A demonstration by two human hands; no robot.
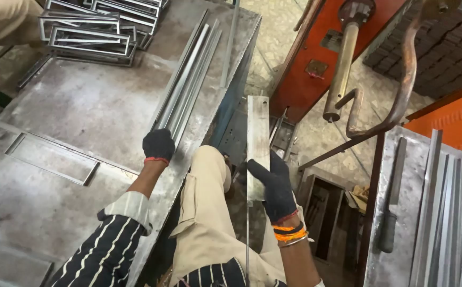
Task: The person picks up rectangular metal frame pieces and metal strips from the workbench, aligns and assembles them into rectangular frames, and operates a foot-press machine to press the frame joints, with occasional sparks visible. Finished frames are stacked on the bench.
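Head view: a person's two gloved hands at a steel table (82,106).
Left hand (158,144): grip closed over the near ends of a strip bundle (188,79) lying on the table.
Right hand (274,183): grip pinching a flat strip (257,133), held upright beside the knee.
Hidden: the strip's lower end, behind the glove.
Cut off: frames (93,32) at top left.

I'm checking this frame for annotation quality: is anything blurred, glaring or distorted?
Head view: mostly sharp, lit evenly from above; mild sheen on the table and the strip in the right hand; the left hand on the channels is crisp; wide-angle lens bends edges near the corners; space under the table is dark.
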